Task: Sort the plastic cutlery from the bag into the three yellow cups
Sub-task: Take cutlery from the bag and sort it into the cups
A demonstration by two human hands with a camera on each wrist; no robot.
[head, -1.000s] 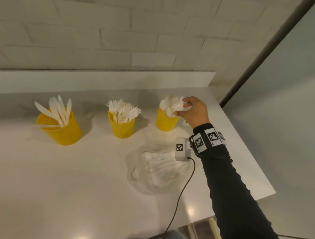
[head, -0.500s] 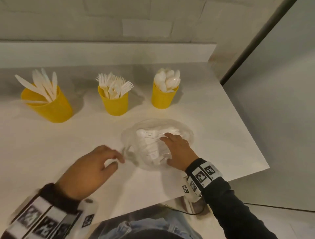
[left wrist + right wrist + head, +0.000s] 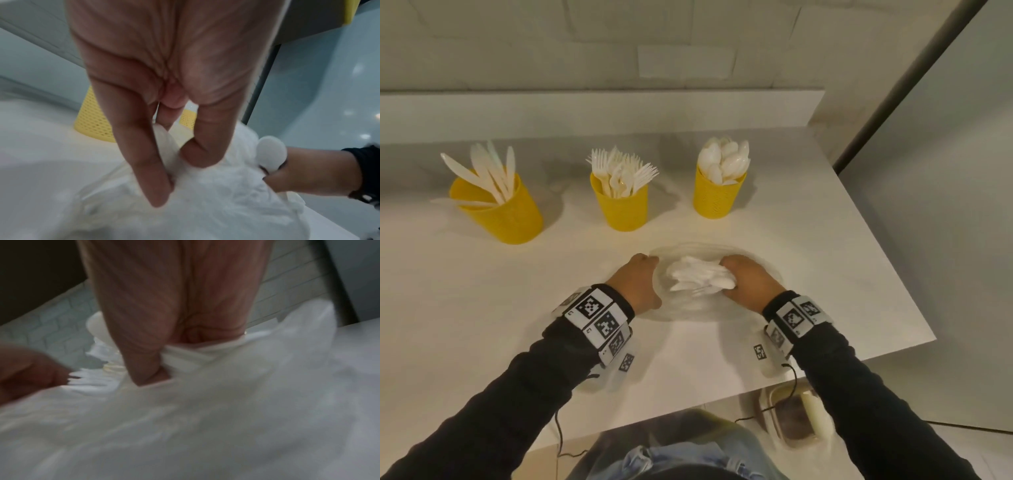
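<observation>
Three yellow cups stand in a row at the back: the knife cup, the fork cup and the spoon cup. In front of them a clear plastic bag of white cutlery lies on the white table. My left hand pinches the bag's left edge; the left wrist view shows the left hand with thumb and fingers closed on the film of the bag. My right hand grips a bunch of cutlery at the bag's right side. In the right wrist view the right hand curls round white handles.
A raised ledge runs along the wall behind the cups. The table ends at its right edge and at the front edge near my body. A container sits on the floor below the front edge. Cables hang from both wrists.
My right hand left the spoon cup and came back to the bag, where it now grips cutlery. My left hand came into view and took the bag's left edge.
</observation>
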